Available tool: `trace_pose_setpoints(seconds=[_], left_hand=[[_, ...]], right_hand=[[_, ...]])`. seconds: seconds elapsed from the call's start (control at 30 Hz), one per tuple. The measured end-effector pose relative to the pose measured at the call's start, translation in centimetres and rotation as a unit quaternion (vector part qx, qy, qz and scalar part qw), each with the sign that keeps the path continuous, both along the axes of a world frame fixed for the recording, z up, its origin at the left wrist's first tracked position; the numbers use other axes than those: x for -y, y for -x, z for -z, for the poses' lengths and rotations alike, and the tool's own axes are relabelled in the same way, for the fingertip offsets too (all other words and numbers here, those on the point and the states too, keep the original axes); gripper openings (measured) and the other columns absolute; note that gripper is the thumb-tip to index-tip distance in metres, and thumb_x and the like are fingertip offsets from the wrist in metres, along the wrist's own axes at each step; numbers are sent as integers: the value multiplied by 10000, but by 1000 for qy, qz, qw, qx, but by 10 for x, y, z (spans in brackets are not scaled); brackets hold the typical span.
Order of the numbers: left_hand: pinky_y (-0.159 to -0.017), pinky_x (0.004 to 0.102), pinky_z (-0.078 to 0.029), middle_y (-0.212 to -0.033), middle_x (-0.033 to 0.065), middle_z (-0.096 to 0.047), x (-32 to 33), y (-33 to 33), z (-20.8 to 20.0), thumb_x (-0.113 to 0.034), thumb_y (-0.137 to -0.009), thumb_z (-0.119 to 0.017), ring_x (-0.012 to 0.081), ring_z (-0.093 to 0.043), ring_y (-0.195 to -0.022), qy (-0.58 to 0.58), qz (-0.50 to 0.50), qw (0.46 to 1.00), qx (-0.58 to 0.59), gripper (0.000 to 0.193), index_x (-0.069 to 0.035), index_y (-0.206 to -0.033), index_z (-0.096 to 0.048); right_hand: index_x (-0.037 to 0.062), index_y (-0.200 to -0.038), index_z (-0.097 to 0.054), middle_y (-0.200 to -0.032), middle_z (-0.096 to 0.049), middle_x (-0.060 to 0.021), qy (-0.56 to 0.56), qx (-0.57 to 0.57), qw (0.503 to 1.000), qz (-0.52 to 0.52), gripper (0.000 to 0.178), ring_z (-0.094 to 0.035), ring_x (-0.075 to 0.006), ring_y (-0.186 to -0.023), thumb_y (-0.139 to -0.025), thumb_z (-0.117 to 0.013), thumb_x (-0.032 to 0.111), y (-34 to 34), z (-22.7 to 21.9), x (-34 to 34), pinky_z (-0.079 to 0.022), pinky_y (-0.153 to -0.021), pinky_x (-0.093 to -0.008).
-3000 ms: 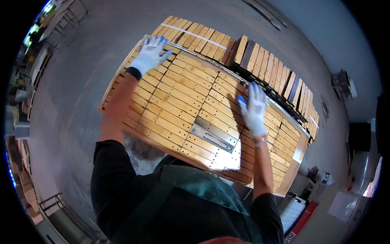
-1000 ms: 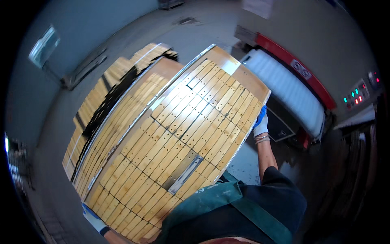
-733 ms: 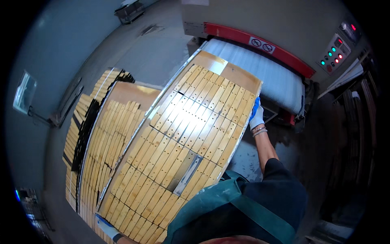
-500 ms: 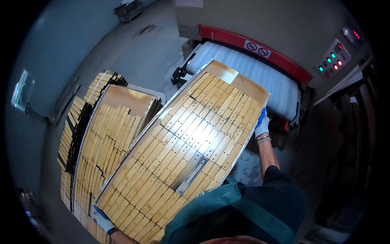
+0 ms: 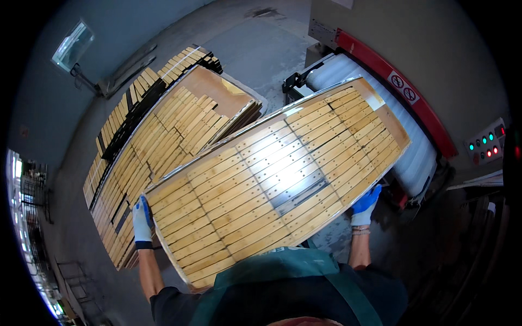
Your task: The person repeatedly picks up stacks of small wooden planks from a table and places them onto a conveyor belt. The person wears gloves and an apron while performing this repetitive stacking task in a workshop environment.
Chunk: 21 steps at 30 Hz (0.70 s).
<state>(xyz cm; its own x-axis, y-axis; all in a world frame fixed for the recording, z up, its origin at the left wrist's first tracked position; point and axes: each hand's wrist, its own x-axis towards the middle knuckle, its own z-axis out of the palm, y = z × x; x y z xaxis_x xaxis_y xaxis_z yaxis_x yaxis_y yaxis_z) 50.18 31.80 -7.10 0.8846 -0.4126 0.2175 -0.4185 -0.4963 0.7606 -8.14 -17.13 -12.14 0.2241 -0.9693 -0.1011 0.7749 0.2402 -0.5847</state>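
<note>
Tray point(image 5: 392, 121), slanting across in front of the wearer's green apron point(image 5: 283, 264), bore rows of pale wooden slats point(image 5: 217, 206) laid side by side, with dark slats point(image 5: 302, 196) near the middle, toward the near long edge. A bare brown strip with a pale patch ran along its right end. The left gloved hand point(image 5: 142, 223) was clamped on the left end, near its far corner; the right gloved hand point(image 5: 365, 206) was clamped on the near long edge, toward the right end. In view, that right end overlapped a white conveyor belt point(image 5: 416, 168); contact could not be told. The far long edge partly covered a second tray point(image 5: 215, 84) on a stack, its slats ending in steps before a bare far end. Past it lay a strapped row of slats point(image 5: 117, 120). Grey floor point(image 5: 266, 49) opened between that stack and the machine point(image 5: 391, 32), and more showed beside the near long edge.
</note>
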Motion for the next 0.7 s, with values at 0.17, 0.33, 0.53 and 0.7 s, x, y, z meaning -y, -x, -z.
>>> trace_pose_setpoints(seconds=[0.17,0.33,0.53,0.7], left_hand=[[-581,336,-391,-722,53,-570,-3,-26,9,-390,-1103,-445,153,-502,-642,-45,110,993,-20,482,17,-911,-616],[-706,371,-497,-983,190,-626,-38,-69,41,-302,-1117,-404,299,-623,-814,-54,257,964,28,429,32,-1336,-561],[-724,298,-511,-985,96,-618,-20,-55,8,-455,-1069,-504,183,-627,-874,76,286,928,-227,487,-24,-1284,-578],[-812,317,-554,-1177,78,-689,-32,-92,31,-514,-1058,-492,172,-676,-982,61,285,856,-426,562,-43,-1349,-591]], right_hand=[[114,-1567,-381,-1592,-424,-103,-38,84,993,-78,768,-427,-344,-1428,-997,-487,618,-69,-10,-165,-312,-1216,-491],[106,-1532,-432,-1517,-510,-113,-138,27,986,-94,710,-492,-302,-1375,-1018,-491,592,-130,-19,-307,-367,-1183,-465],[123,-1533,-432,-1513,-520,-78,-161,32,981,-102,644,-498,-283,-1371,-1041,-494,534,-181,-35,-413,-390,-1158,-442],[98,-1485,-494,-1481,-559,-64,-145,21,988,-37,547,-513,-262,-1358,-1069,-484,453,-212,-56,-461,-375,-1168,-422]])
